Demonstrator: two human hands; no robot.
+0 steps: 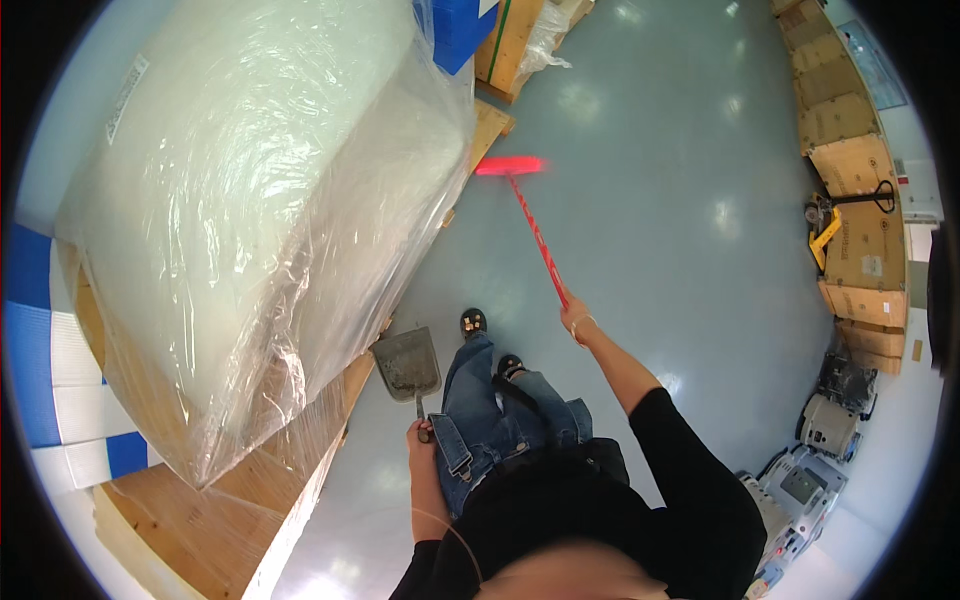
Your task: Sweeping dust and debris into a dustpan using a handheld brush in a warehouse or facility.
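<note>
My right hand (576,313) grips the upper end of a red patterned broom handle (536,232), my arm stretched out ahead. The red broom head (511,165), slightly blurred, is at the far end, by the corner of a wooden pallet (489,129). Down at my left side, my left hand (421,433) is closed around the handle of a grey dustpan (407,363). Dark smudges mark the pan, which hangs beside my left leg, close to the edge of the plastic-wrapped load. Whether the pan touches the floor I cannot tell.
A large load in clear plastic wrap (247,187) stands on wooden pallets at left. Wooden crates (862,247) line the right wall, with a yellow pallet jack (825,236) before them. Wheeled machines (802,487) stand at lower right. Grey floor (645,225) runs between.
</note>
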